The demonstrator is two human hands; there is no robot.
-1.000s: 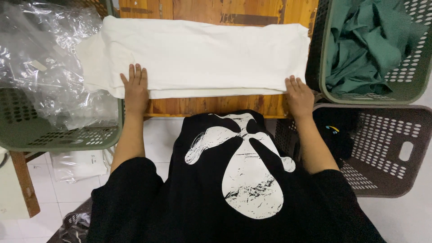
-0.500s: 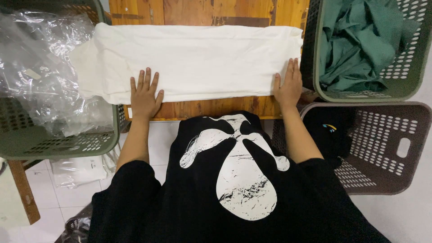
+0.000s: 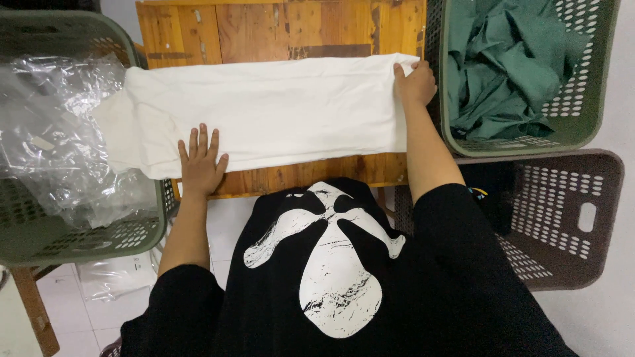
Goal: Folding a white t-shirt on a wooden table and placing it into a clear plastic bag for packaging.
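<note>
A white garment (image 3: pixel 278 112) lies folded lengthwise across a small wooden table (image 3: pixel 291 26). My left hand (image 3: pixel 200 162) rests flat on its near left edge, fingers spread. My right hand (image 3: pixel 415 82) is at the garment's far right corner, fingers closed on the cloth there. The garment's left end hangs over the table edge onto clear plastic in the left basket.
A green basket (image 3: pixel 40 231) at the left holds crumpled clear plastic bags (image 3: pixel 53 132). At the right, a green basket (image 3: pixel 595 79) holds dark green cloth (image 3: pixel 509 66). A brown basket (image 3: pixel 569 218) stands below it with something dark inside. The floor is white tile.
My right hand moved from the garment's near right edge up to its far right corner and took hold of it. My left hand stayed flat near the left edge.
</note>
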